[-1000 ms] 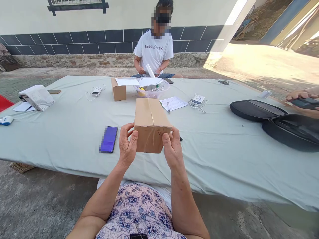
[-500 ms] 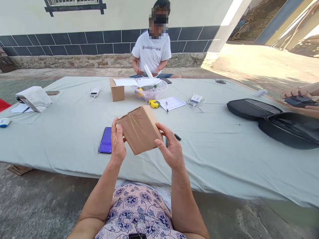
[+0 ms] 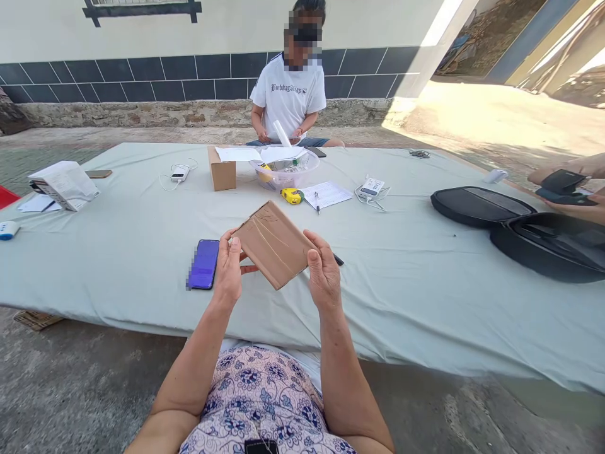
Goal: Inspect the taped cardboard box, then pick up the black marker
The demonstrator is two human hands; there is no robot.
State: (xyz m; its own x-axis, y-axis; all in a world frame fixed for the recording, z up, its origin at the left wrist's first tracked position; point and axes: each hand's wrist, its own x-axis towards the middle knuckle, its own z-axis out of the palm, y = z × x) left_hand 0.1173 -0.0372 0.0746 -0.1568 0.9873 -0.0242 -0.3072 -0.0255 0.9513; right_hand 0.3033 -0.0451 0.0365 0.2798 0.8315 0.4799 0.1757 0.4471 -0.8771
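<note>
Since the frame a second ago, the cardboard box (image 3: 274,244) has been turned from standing with its top face up to lying tilted, so that a broad taped face now points toward the camera; it has also dropped slightly toward the table (image 3: 142,252).

Status: the box is sealed — clear tape runs across the visible face, and no flap is lifted. The work in hand appears to be inspection or reorientation of the closed box; whether any opening has begun on the hidden faces cannot be told.

Position: the box is held clear of the table, above its near edge, with the phone (image 3: 204,263) just to its left and a black pen (image 3: 337,259) just beyond its right corner.

Hand pose: the left hand (image 3: 229,272) grips the box's left corner, thumb on the near face, fingers curled behind. The right hand (image 3: 325,272) clamps the lower right edge (thumb forward, fingers wrapped behind). Both forearms rise from the lap, elbows bent.
</note>
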